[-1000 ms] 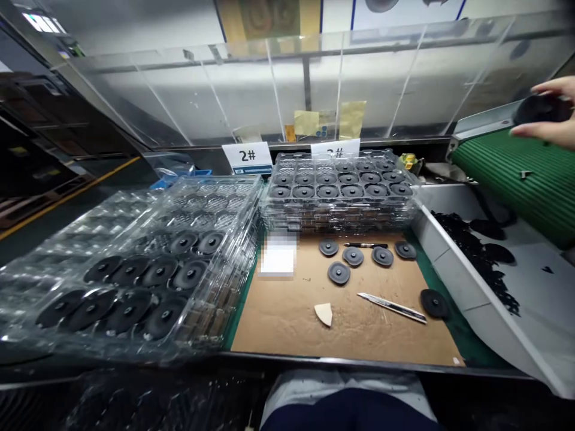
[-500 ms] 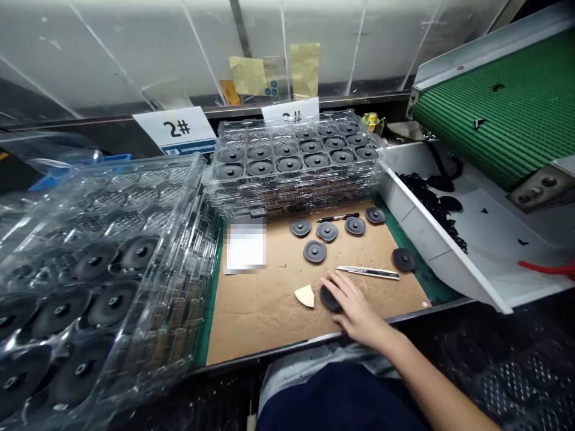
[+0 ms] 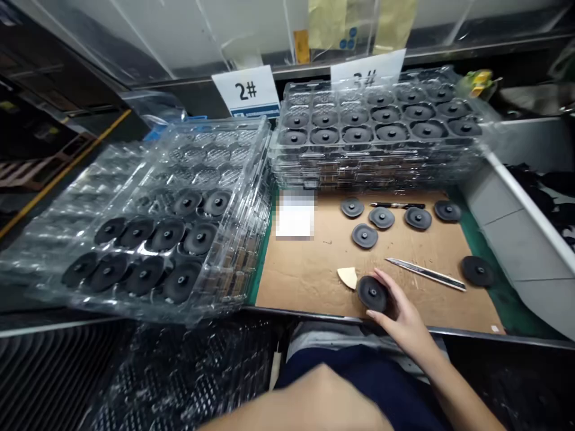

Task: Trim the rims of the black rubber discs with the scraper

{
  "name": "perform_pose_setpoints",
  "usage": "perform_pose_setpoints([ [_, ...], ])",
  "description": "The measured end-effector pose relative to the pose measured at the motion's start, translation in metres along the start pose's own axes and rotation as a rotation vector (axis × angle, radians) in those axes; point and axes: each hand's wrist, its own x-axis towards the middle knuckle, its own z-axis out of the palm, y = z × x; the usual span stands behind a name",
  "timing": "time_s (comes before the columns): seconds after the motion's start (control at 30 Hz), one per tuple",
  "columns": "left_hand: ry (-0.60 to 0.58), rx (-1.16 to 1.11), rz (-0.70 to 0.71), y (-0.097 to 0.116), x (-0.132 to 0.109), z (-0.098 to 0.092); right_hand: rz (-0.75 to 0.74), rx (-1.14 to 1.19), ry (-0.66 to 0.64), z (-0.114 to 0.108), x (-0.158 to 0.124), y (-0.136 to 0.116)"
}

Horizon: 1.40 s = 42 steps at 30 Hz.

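My right hand (image 3: 398, 305) is shut on a black rubber disc (image 3: 372, 294) with a central metal stud, its fingers curled round the rim. They are at the front of a brown cardboard mat (image 3: 305, 281), beside a cream wedge-shaped piece (image 3: 347, 277). Several similar discs lie on the mat, such as one (image 3: 365, 236) near its middle, and a utility knife (image 3: 426, 274) lies to the right of my hand. My left forearm (image 3: 305, 404) crosses the bottom of the view, blurred; my left hand is out of the picture.
Stacked clear blister trays holding black discs stand to the left (image 3: 224, 281) and behind the mat (image 3: 377, 167), with 2# (image 3: 245, 90) and 3# (image 3: 368, 69) cards behind them. A pen (image 3: 398, 205) lies at the mat's back. A white chute (image 3: 516, 233) runs along the right.
My right hand has closed round the disc it was resting on, and my left forearm has entered the view. The camera has shifted, so the mat now appears farther right and the green conveyor is out of view.
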Motion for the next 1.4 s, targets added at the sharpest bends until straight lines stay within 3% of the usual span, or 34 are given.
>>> perform_pose_setpoints([
  [0.13,0.231,-0.162,-0.158,-0.015,0.027,-0.019,0.023,0.156,-0.201,-0.012,-0.011,-0.025],
  [0.23,0.336,-0.490,-0.187,-0.020,0.040,-0.017,0.011,0.194,-0.348,-0.017,-0.008,-0.043],
  [0.37,0.290,-0.965,-0.171,-0.024,0.049,-0.009,-0.105,0.208,-0.462,-0.016,0.006,-0.056],
  [0.53,0.294,-1.054,-0.139,-0.024,0.053,-0.015,-0.238,0.122,-0.533,-0.020,0.023,-0.058],
  [0.6,0.326,-1.080,-0.121,-0.020,0.052,-0.020,-0.216,0.013,-0.462,-0.022,0.032,-0.051],
  [0.67,0.397,-1.092,-0.089,-0.015,0.051,-0.024,-0.093,-0.114,-0.285,-0.018,0.041,-0.040],
  [0.77,0.524,-1.070,-0.021,-0.009,0.052,-0.029,0.026,-0.234,-0.117,0.003,0.046,-0.023],
  [0.9,0.631,-1.042,0.045,-0.003,0.054,-0.033,-0.100,-0.186,-0.190,0.037,0.032,-0.016],
  [1.03,0.676,-1.038,0.065,0.000,0.055,-0.035,-0.181,-0.117,-0.214,0.035,0.027,-0.022],
  [1.17,0.700,-0.980,0.038,0.003,0.061,-0.028,-0.098,-0.095,-0.072,0.002,0.040,-0.050],
  [1.27,0.651,-0.918,0.011,0.007,0.067,-0.016,-0.170,0.015,0.017,-0.015,0.040,-0.089],
  [1.4,0.629,-0.820,-0.025,0.013,0.067,-0.001,-0.279,0.105,-0.119,-0.022,0.026,-0.124],
])
